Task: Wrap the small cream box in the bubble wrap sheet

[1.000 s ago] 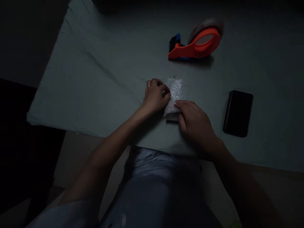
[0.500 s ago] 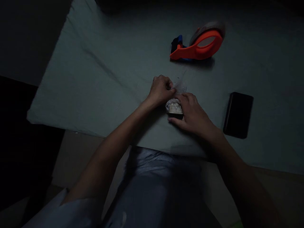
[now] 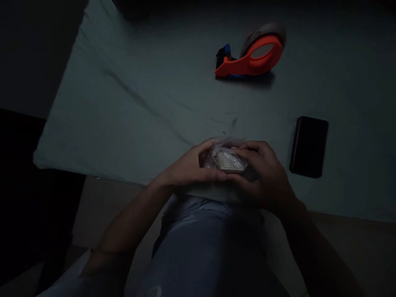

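A small pale block wrapped in clear plastic (image 3: 229, 160) sits between my two hands close to the table's front edge. Its kind is hard to make out in the dim light. My left hand (image 3: 196, 165) grips it from the left, thumb along the near side and fingers behind. From the right, my right hand (image 3: 262, 171) closes round it, with the thumb at the near side and the fingers over the top and far side. Loose clear film bunches up behind the block.
An orange tape dispenser (image 3: 250, 62) with a roll of clear tape lies at the back. To the right rests a black rectangular case (image 3: 309, 147). A pale cloth (image 3: 102, 119) covers the table, and its near edge runs just in front of my body.
Both hands have drawn nearer to my body with the wrapped block. My left hand has gone from pinching the film behind it to gripping the block's left side.
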`<state>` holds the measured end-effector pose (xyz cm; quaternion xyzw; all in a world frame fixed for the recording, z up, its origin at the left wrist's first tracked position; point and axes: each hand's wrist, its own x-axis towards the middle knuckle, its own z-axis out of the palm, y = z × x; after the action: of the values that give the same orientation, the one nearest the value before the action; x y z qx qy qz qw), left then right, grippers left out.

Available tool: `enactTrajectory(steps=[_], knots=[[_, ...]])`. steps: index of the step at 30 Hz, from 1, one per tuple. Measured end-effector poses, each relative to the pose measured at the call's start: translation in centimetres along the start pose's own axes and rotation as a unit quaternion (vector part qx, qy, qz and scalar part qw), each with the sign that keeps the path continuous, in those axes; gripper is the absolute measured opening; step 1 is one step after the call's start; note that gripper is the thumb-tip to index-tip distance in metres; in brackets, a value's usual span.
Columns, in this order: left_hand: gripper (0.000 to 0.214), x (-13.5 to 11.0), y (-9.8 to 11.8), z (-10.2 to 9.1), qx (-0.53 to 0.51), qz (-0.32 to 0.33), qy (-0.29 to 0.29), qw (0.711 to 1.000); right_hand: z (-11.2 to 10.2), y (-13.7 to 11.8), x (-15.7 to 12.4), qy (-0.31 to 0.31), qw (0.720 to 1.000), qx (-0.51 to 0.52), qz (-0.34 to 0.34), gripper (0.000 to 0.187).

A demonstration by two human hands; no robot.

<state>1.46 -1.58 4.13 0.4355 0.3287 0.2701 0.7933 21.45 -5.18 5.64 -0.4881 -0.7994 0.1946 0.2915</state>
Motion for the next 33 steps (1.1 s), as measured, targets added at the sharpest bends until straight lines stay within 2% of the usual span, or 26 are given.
enactTrajectory(steps=[3,6,8,10,13,14,19,23,26,29,33], knots=[[0.05,-0.9,-1.1,0.4,0.011,0.0,0.045,0.999,0.4,0.3,-0.5,0.034,0.997,0.049,0.047,0.038],[0.045,-1.2,-1.9,0.9,-0.015,-0.016,0.048,0.999,0.6,0.9,-0.5,0.065,0.982,0.126,0.122,0.041],[0.045,-1.4,-2.1,1.2,-0.008,-0.024,0.033,0.999,0.6,1.2,-0.2,0.049,0.967,0.185,0.166,0.049],[0.045,-1.5,-2.0,1.4,0.008,-0.029,0.02,0.999,0.6,1.2,0.2,0.024,0.956,0.232,0.176,0.041],[0.045,-1.6,-1.8,1.4,0.019,-0.023,0.021,0.999,0.5,0.7,0.7,0.033,0.959,0.245,0.138,0.006],[0.044,-1.5,-1.8,1.4,0.019,-0.021,0.028,0.999,0.6,0.4,0.7,0.041,0.964,0.235,0.117,0.005],[0.039,-1.4,-2.0,1.3,0.033,-0.024,0.074,0.996,0.8,-0.6,0.2,0.049,0.989,0.135,0.025,0.013],[0.037,-1.6,-2.1,1.5,0.029,-0.031,0.064,0.997,0.6,-0.6,-0.4,0.039,0.993,0.11,0.009,0.012],[0.036,-1.7,-2.2,1.6,0.004,-0.044,0.088,0.995,0.4,-0.7,-0.6,0.006,0.993,0.114,0.004,0.01],[0.035,-1.8,-2.3,1.5,-0.03,-0.044,0.11,0.993,0.4,-0.9,-1.0,-0.016,0.994,0.112,-0.005,0.017],[0.036,-1.9,-2.6,1.5,-0.069,-0.031,0.121,0.99,0.9,-0.6,-1.7,-0.018,0.996,0.051,-0.065,0.026]])
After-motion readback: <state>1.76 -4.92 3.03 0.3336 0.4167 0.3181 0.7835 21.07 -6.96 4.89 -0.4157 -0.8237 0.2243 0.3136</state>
